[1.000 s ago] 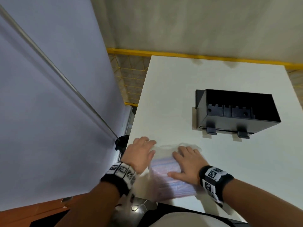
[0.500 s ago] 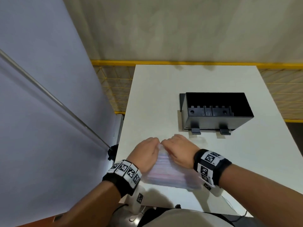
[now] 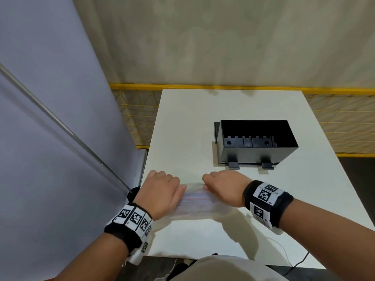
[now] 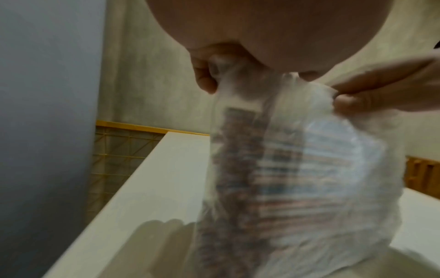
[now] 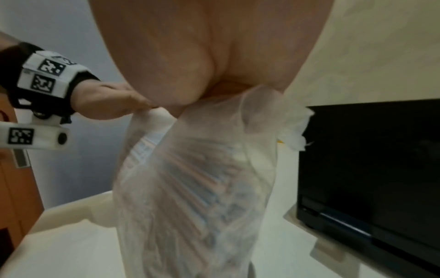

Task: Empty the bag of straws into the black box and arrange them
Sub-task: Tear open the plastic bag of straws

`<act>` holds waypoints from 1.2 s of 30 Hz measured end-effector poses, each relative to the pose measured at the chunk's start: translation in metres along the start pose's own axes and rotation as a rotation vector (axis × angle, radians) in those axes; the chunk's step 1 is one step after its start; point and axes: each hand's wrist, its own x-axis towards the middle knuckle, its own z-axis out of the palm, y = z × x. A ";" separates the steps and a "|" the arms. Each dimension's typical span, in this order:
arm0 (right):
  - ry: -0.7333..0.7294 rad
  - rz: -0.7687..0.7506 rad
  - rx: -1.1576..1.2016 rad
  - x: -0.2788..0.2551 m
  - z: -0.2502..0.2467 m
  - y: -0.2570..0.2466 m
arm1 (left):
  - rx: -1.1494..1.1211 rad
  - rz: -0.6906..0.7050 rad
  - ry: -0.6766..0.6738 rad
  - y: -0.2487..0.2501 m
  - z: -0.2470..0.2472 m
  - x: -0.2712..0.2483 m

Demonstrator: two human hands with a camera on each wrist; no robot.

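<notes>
A clear plastic bag of striped straws (image 3: 195, 201) hangs between both hands above the near part of the white table (image 3: 182, 138). My left hand (image 3: 162, 189) pinches the bag's top edge on the left; my right hand (image 3: 223, 187) pinches it on the right. The left wrist view shows the bag (image 4: 297, 169) hanging from curled fingers, the straws lying crosswise inside. In the right wrist view the bag (image 5: 202, 188) hangs beside the black box (image 5: 369, 169). The black box (image 3: 255, 145) stands open-topped and empty beyond my right hand.
A grey-blue panel (image 3: 50, 118) with a metal rod rises along the table's left side. Yellow mesh fencing (image 3: 134, 118) runs behind and beside the table. A thin cable (image 3: 280, 248) trails off the near right edge.
The bag has been lifted off the table. Both hands went from lying flat on it to pinching its top edge, then moved apart, stretching that edge between them.
</notes>
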 end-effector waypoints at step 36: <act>0.066 0.099 0.027 -0.093 0.004 0.039 | -0.045 0.258 0.124 -0.009 0.011 -0.003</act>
